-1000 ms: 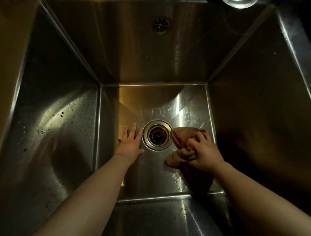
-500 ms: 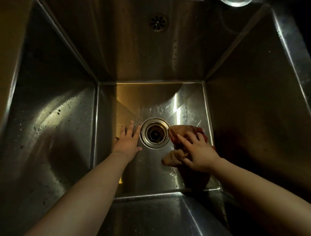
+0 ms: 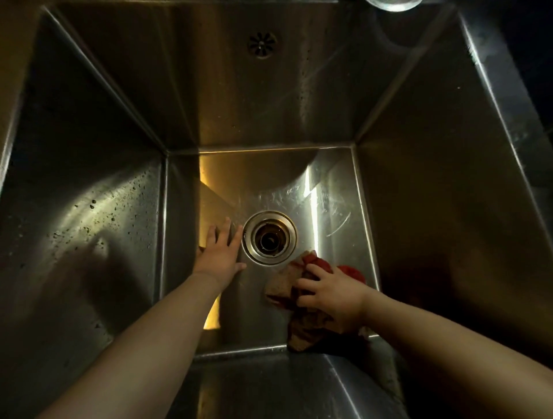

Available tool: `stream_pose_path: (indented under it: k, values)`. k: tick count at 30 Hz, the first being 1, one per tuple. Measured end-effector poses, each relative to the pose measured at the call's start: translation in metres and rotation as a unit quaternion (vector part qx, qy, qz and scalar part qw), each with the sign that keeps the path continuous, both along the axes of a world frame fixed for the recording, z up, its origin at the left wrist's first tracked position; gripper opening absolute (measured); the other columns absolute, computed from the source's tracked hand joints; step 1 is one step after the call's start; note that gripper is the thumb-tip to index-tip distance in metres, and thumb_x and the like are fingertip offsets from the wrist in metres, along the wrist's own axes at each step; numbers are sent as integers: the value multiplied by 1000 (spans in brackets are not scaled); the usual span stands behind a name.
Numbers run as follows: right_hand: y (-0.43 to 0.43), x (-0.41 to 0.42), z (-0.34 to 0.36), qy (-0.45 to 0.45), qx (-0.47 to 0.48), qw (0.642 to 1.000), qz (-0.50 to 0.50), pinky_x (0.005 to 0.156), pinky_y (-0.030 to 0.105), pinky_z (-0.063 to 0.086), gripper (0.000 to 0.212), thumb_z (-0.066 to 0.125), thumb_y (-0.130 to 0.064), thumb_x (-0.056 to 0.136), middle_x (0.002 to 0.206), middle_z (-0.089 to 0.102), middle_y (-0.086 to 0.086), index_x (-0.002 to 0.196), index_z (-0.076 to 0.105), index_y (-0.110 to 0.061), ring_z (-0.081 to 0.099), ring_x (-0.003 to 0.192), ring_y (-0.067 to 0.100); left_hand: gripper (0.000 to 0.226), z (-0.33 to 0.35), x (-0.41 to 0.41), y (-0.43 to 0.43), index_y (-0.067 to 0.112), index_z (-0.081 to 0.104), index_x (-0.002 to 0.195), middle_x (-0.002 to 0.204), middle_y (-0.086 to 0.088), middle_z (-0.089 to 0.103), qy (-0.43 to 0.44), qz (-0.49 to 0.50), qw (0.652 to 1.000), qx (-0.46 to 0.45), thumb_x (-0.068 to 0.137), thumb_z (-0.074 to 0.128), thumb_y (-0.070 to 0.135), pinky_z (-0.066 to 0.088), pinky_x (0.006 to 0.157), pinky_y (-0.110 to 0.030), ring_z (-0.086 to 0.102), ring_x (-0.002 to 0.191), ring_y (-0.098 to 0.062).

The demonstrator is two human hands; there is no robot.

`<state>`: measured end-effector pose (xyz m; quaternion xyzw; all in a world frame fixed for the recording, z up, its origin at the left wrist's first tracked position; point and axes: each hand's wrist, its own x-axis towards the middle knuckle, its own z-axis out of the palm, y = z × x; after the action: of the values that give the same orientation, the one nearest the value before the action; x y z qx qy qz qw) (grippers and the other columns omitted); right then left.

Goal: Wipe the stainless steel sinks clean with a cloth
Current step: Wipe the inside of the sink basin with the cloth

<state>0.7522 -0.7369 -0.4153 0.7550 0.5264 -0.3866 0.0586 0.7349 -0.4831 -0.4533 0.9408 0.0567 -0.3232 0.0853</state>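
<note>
I look down into a deep stainless steel sink (image 3: pixel 299 104). Its round drain (image 3: pixel 270 237) sits in the middle of the bottom. My left hand (image 3: pixel 220 254) lies flat on the sink bottom just left of the drain, fingers straight and spread. My right hand (image 3: pixel 333 294) presses a crumpled red and brown cloth (image 3: pixel 281 288) against the bottom, right of and nearer than the drain, with its fingers curled into the fabric. Part of the cloth is hidden under that hand and wrist.
Water drops and specks dot the left wall (image 3: pixel 98 215). An overflow grate (image 3: pixel 262 45) sits high on the back wall. A round metal fitting (image 3: pixel 393 3) shows at the top edge. The right wall is in deep shadow.
My right hand has dragged the cloth from beside the drain toward the near right corner of the bottom. My left hand has stayed flat next to the drain.
</note>
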Motion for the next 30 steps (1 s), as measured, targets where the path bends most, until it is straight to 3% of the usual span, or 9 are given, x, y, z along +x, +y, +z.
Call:
stream_pose_path:
  k: [6, 12, 17, 26, 30]
  values:
    - [9, -8, 2, 24, 23, 999, 9, 100, 58, 30, 55, 63, -34, 82, 144, 27, 0, 132, 41, -29, 8, 138, 36, 85, 2, -1, 2, 28, -3, 150, 157, 0, -19, 0, -3, 1000, -2, 90, 56, 40, 21, 111, -57, -13, 143, -33]
    - [8, -10, -4, 14, 12, 999, 38, 105, 65, 17, 60, 58, -37, 86, 152, 15, 1, 139, 31, -34, -2, 141, 36, 85, 6, 0, 0, 28, -3, 150, 156, 0, -20, 4, 1, 1000, -10, 90, 56, 41, 20, 112, -58, -14, 143, -32]
    - [-7, -2, -9, -5, 6, 997, 75, 107, 66, -2, 62, 43, -51, 92, 158, -2, -2, 145, 13, -41, -14, 143, 31, 85, 7, -2, 1, 29, -5, 150, 156, 0, -20, -2, -4, 1000, -4, 90, 55, 41, 19, 112, -58, -14, 143, -32]
    - [-14, 8, 3, 6, 6, 997, 72, 100, 60, 30, 57, 62, -41, 82, 147, 21, 1, 132, 37, -34, 9, 138, 35, 85, 14, 0, -2, 29, -6, 150, 156, -1, -20, 14, -3, 1000, 1, 91, 54, 40, 20, 112, -58, -14, 143, -32]
    - [-25, 16, 7, -6, -10, 996, 88, 90, 53, 40, 58, 66, -38, 78, 140, 26, 1, 128, 37, -34, 17, 131, 34, 85, 16, 1, -4, 29, -6, 150, 157, -2, -19, 12, -2, 1000, 4, 91, 55, 40, 19, 113, -57, -14, 143, -32]
